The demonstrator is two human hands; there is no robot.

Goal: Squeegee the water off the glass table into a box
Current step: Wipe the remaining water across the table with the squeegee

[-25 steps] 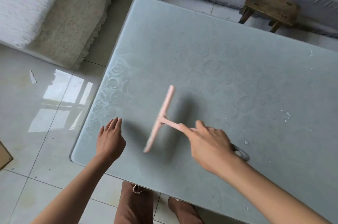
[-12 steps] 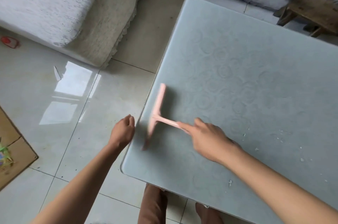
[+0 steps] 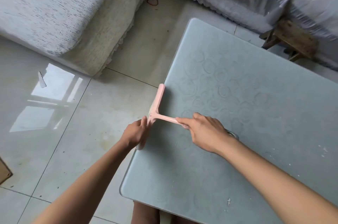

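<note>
Pink squeegee (image 3: 157,103), clenched by right hand (image 3: 206,132) and pinched by left hand (image 3: 135,134), was held at glass table's (image 3: 237,159) nine-o'clock edge, likely shedding water.

No readable text, labels, brands, numbers or signs in view.
- Pink squeegee (image 3: 157,101): plain surface, no marking legible.
- Glass table (image 3: 237,168): embossed swirl pattern only, no characters.
- Cardboard corner (image 3: 4,172) at the left edge: no print legible on the part that shows.
</note>
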